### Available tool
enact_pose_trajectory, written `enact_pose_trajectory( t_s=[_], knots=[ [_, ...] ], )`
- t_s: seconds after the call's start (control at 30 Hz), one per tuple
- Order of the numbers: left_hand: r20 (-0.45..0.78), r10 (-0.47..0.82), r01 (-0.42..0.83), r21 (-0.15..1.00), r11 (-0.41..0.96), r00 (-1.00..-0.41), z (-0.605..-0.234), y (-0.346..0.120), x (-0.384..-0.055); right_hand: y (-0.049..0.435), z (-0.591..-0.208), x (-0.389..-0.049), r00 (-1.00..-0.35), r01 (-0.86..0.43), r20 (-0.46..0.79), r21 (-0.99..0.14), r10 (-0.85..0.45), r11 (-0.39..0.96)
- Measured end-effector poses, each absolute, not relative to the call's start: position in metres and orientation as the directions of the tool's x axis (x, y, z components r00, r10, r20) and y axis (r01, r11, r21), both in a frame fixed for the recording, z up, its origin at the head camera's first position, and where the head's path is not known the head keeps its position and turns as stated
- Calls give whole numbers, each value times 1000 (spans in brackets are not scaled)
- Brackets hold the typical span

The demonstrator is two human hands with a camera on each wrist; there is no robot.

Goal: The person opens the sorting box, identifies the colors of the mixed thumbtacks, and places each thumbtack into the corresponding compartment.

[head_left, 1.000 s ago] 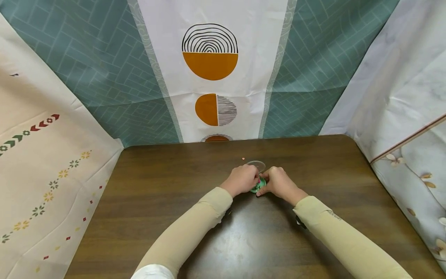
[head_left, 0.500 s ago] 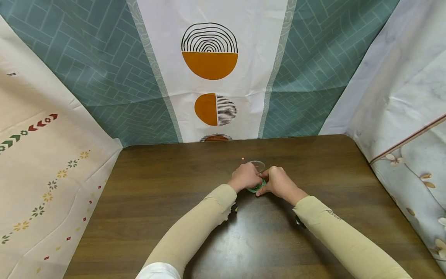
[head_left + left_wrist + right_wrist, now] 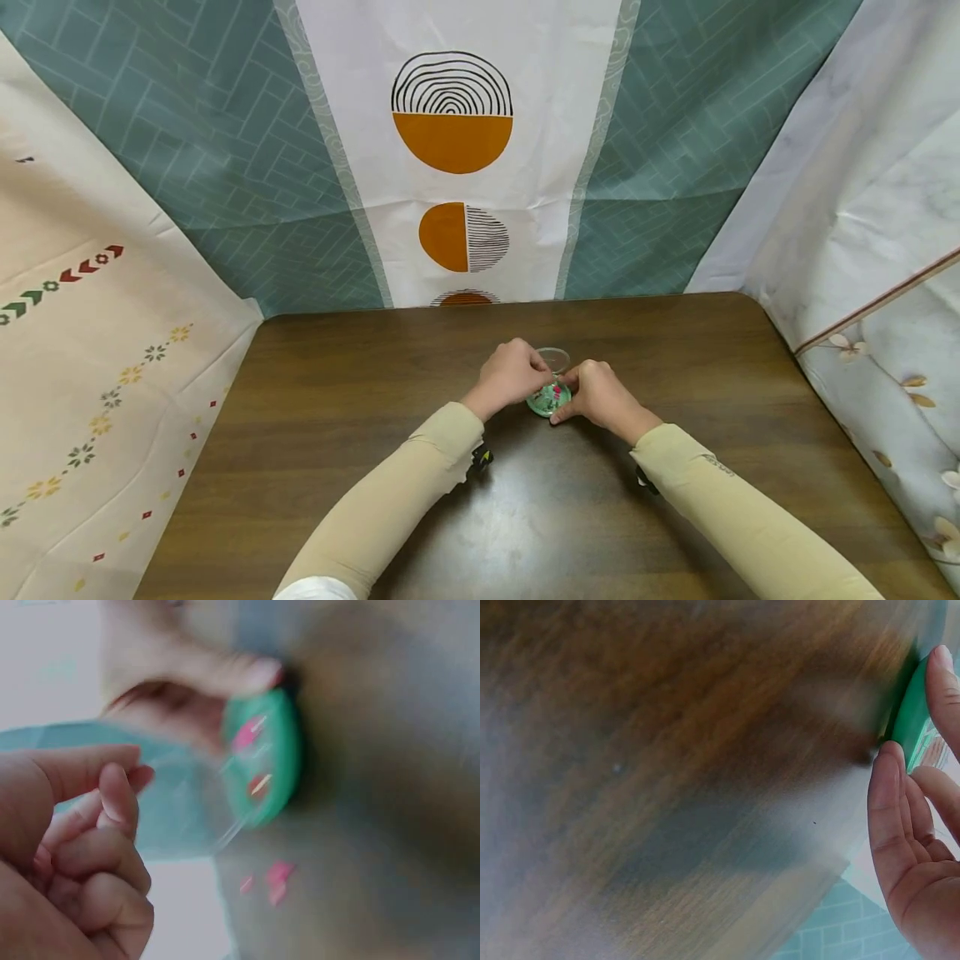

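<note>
A small round green dish [image 3: 550,399] with pink and red pieces in it sits on the brown table. My right hand [image 3: 602,396] grips its right side, thumb at the near edge and fingers at the far edge. Its green rim [image 3: 911,712] shows between thumb and fingers in the right wrist view. My left hand [image 3: 512,375] hovers at the dish's upper left, fingers curled and thumb and forefinger tips together. No object shows between those fingertips in the left wrist view. Behind the dish lies a clear round lid [image 3: 554,350].
Several pink pieces [image 3: 278,881] lie beyond the dish in the blurred left wrist view. The wooden table [image 3: 337,400] ends at a hanging patterned cloth [image 3: 315,208] behind, with more cloth at both sides.
My left hand first reached over the dish, then drew back leftward, uncovering more of the green dish and its pieces. My right hand has kept its hold with hardly any motion.
</note>
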State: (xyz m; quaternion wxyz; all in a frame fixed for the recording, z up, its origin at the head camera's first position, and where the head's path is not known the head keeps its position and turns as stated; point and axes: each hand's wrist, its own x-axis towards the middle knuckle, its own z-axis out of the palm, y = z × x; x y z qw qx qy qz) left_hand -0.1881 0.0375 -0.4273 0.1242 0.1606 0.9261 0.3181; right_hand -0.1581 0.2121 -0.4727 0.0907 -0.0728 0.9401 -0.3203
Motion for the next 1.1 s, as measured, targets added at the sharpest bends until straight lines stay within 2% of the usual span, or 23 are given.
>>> enact_pose_trajectory(
  t_s=[0.13, 0.3, 0.4, 0.5, 0.67, 0.9, 1.1],
  knots=[
    [34, 347, 273, 691, 670, -937, -404, 17, -208, 214, -470, -160, -980, -65, -111, -599, -163, 798],
    [154, 281, 312, 641, 701, -947, -405, 6, -237, 214, -472, -161, -980, -79, -102, -586, -170, 807],
    [135, 344, 362, 519, 774, -929, -423, 7, -247, 213, -475, -160, -981, -78, -103, -570, -166, 818],
    [64, 447, 439, 357, 825, -892, -441, 12, -252, 212, -476, -159, -982, -78, -99, -559, -160, 826],
    [-13, 561, 551, 171, 817, -828, -457, 21, -257, 211, -474, -159, -984, -78, -88, -556, -152, 827],
    [-38, 616, 612, 75, 787, -787, -463, 27, -261, 209, -473, -157, -983, -56, -115, -556, -143, 829],
    [20, 643, 643, -15, 766, -766, -469, 28, -265, 209, -473, -157, -985, -63, -100, -557, -142, 828]
  ],
)
